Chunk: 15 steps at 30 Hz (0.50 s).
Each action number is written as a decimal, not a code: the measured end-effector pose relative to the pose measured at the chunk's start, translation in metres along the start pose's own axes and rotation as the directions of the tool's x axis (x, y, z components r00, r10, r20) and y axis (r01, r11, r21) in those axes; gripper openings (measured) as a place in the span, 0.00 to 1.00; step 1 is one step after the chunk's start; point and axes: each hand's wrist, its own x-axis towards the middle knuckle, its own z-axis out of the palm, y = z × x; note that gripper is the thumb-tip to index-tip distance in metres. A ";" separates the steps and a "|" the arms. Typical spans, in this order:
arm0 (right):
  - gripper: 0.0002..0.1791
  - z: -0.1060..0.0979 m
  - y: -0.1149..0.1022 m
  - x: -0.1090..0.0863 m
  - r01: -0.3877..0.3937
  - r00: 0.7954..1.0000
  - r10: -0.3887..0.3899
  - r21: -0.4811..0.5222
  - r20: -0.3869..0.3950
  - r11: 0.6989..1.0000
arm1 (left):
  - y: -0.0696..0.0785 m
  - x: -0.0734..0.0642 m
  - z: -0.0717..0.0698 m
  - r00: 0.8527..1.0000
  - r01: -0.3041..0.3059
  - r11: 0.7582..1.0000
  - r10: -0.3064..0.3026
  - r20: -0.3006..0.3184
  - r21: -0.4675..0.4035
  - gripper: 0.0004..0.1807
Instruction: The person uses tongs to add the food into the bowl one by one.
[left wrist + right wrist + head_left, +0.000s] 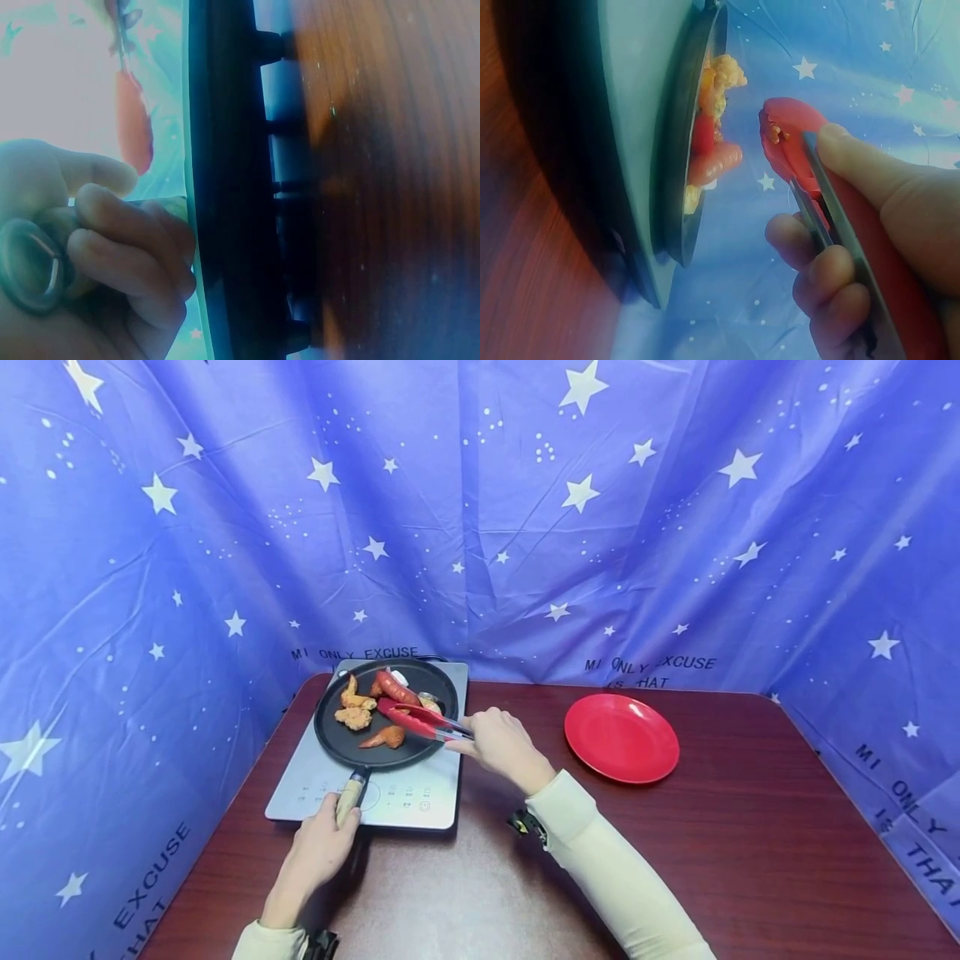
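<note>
My left hand [322, 843] wraps its fingers around the pale handle [349, 799] of a round black frying pan [337, 743]. In the left wrist view, the ring [31, 266] at the handle's end shows beside the palm. My right hand [504, 745] grips red-headed metal tongs [426, 720], their heads over the pan. The right wrist view shows the tong heads nearly together, a small brown bit [778, 135] visible between them; what it belongs to I cannot tell. In the pan lie a sausage [397, 688], a fried chicken piece [353, 718] and brown wings [384, 737].
Under the pan is a silver induction cooktop [300, 806] with touch controls along its front. A red plate [622, 737] rests on the dark wood table [750, 827], to the right of my right hand. A blue star-printed curtain [510, 527] surrounds the table's back and sides.
</note>
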 end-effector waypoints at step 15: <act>0.15 0.006 -0.011 0.018 -0.017 0.998 0.018 -0.019 0.064 1.000 | 0.000 -0.001 -0.002 1.000 0.001 1.000 -0.001 0.003 -0.008 0.15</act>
